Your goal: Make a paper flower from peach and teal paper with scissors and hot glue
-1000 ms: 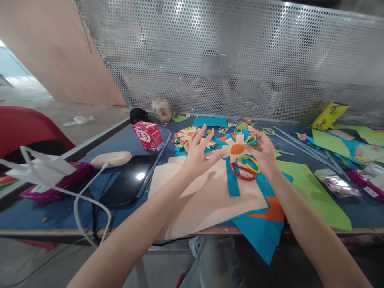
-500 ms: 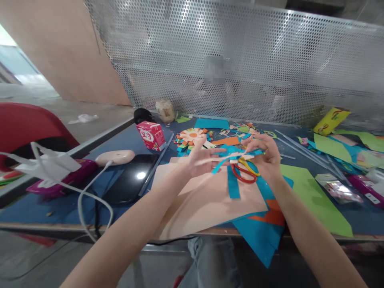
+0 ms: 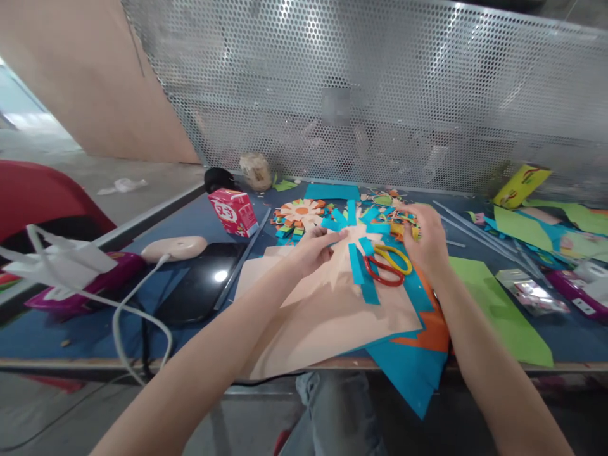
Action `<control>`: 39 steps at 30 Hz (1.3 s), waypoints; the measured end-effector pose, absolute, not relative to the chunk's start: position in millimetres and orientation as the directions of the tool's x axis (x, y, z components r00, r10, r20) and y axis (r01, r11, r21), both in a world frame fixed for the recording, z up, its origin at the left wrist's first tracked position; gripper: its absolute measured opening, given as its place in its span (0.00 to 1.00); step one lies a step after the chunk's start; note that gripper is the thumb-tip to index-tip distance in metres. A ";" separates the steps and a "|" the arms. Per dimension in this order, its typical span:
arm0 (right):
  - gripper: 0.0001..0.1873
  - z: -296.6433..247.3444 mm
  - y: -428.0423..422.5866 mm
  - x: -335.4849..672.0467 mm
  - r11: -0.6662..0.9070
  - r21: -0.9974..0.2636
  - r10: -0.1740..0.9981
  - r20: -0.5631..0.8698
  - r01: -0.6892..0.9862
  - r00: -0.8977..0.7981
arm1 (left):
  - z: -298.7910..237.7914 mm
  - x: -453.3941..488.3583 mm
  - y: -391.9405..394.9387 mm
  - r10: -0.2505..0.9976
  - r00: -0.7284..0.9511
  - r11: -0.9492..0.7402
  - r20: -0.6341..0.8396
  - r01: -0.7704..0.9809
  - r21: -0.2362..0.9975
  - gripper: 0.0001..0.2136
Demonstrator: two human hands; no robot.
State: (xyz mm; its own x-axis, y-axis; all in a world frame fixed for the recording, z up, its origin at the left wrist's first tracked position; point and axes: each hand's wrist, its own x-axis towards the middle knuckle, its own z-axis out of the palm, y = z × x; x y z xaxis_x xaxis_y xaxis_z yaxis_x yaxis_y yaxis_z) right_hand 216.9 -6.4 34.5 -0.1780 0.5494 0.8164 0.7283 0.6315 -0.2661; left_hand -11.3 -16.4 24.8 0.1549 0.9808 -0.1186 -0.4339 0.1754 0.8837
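My left hand (image 3: 316, 250) pinches a paper flower (image 3: 352, 235) at its pale centre, thumb on top. Blue strips stick out around the flower like petals, and it is held above a sheet of pale peach paper (image 3: 304, 323). My right hand (image 3: 425, 237) is to the right of the flower, with its fingers curled. A small orange piece (image 3: 398, 230) shows at its fingertips; I cannot make out exactly what it is. Below the flower lie scissors with red and yellow handles (image 3: 392, 263), beside a blue paper strip (image 3: 369, 292).
Behind my left hand lies another layered paper flower (image 3: 300, 210) near paper scraps (image 3: 382, 197). A phone (image 3: 199, 285), a pink box (image 3: 232, 212) and white cables (image 3: 118, 316) are on the left. Green paper (image 3: 494, 310) and a yellow box (image 3: 522, 185) are on the right. A perforated metal panel (image 3: 380, 126) stands behind.
The paper flower has turned from edge-on to face up towards me. My left hand has gone from spread fingers to a pinch on it. My right hand has come off the flower.
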 end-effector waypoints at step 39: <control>0.26 19.4 -17.8 198.5 0.342 0.039 0.492 0.844 0.939 -0.214 | 8.6 -21.7 4.1 0.987 -0.156 -0.100 0.044 -0.378 0.920 0.19</control>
State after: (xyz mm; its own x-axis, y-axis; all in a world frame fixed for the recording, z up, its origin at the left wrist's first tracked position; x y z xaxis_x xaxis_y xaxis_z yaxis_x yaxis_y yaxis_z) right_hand 198.5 -17.8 19.4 -0.2143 0.4924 0.8436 0.9390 0.3417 0.0391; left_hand -21.7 4.1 8.6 -0.1558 0.9868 0.0438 -0.3776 -0.1004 0.9205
